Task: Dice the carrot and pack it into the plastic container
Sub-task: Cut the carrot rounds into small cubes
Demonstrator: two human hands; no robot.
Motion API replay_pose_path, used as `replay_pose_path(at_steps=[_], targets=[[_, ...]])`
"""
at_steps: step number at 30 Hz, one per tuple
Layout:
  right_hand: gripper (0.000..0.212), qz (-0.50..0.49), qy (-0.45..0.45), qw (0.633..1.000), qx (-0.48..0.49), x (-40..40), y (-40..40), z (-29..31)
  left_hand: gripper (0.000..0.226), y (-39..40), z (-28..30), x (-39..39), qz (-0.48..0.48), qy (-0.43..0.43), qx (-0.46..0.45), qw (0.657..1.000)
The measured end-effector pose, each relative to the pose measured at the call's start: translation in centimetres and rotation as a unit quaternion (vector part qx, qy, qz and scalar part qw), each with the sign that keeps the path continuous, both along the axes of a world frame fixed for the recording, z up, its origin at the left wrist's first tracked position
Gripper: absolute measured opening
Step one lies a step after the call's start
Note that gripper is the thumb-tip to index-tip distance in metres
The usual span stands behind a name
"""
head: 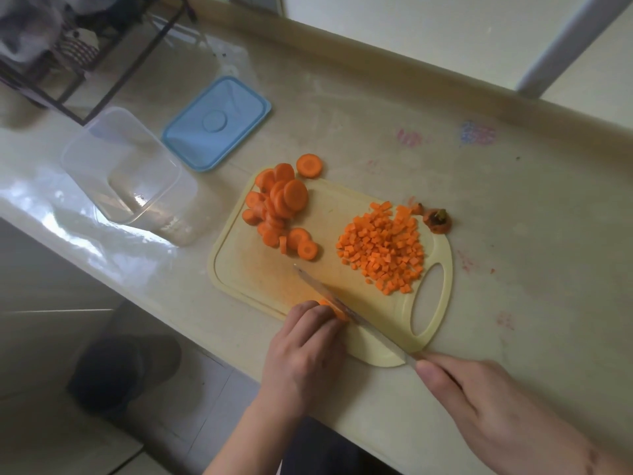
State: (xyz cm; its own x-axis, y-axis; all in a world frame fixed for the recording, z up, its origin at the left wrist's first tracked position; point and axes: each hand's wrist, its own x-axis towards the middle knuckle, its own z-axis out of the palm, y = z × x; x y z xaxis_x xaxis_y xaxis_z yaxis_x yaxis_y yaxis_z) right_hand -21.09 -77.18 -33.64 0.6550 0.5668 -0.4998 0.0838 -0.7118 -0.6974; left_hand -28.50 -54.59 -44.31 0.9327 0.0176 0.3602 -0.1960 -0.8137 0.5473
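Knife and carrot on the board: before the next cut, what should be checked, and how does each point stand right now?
1. Right hand grips the knife handle: ok.
2. Left hand holds the carrot piece against the blade: ok.
3. Left fingertips clear of the edge: cannot tell, they sit very close.
4. Cutting board fully on the counter: not ok, its near edge seems to overhang.
5. Carrot slices within reach on the board: ok, though one slice lies off the far edge.
6. Plastic container open, lid beside it: ok.
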Motion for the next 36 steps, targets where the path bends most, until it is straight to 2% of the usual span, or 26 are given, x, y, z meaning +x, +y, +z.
replay_pose_path(at_steps=[3, 7, 13, 17, 23, 27, 29, 33, 36], targets=[[0.049, -0.011, -0.002, 1.000, 0.003, -0.1, -0.4, 0.9, 0.019, 0.1, 0.0, 0.0, 0.000, 0.000, -0.001, 1.000], [0.054, -0.005, 0.015, 1.000, -0.024, -0.5, -0.8, 1.4, 0.017, 0.1, 0.2, 0.1, -0.014, -0.014, -0.003, 1.000], [0.045, -0.008, 0.001, 0.999, -0.041, -0.9, -0.9, 1.0, 0.011, 0.2, 0.1, 0.0, -0.005, -0.026, -0.005, 1.000], [0.061, 0.005, -0.020, 0.999, -0.025, -0.7, 0.3, -0.2, 0.016, 0.1, 0.1, 0.2, -0.007, -0.027, -0.005, 1.000], [0.057, -0.017, 0.006, 1.000, -0.002, 0.1, 0.1, 0.3, 0.008, 0.2, 0.2, -0.3, -0.012, -0.035, 0.010, 0.999], [0.054, -0.005, 0.012, 1.000, -0.009, -0.3, -0.2, 1.0, 0.020, 0.1, -0.1, -0.7, 0.002, -0.050, -0.002, 0.999], [0.052, -0.001, 0.011, 1.000, -0.015, -0.5, -0.4, 1.1, 0.019, 0.1, -0.1, -0.7, 0.005, -0.051, -0.002, 0.999], [0.061, 0.001, 0.021, 0.999, -0.026, -0.7, -0.9, 0.8, 0.030, 0.2, 0.0, -0.7, -0.003, -0.045, -0.015, 0.999], [0.063, 0.001, 0.019, 1.000, -0.024, -0.9, -1.0, 0.6, 0.028, 0.2, 0.0, -0.7, -0.004, -0.044, -0.019, 0.999]])
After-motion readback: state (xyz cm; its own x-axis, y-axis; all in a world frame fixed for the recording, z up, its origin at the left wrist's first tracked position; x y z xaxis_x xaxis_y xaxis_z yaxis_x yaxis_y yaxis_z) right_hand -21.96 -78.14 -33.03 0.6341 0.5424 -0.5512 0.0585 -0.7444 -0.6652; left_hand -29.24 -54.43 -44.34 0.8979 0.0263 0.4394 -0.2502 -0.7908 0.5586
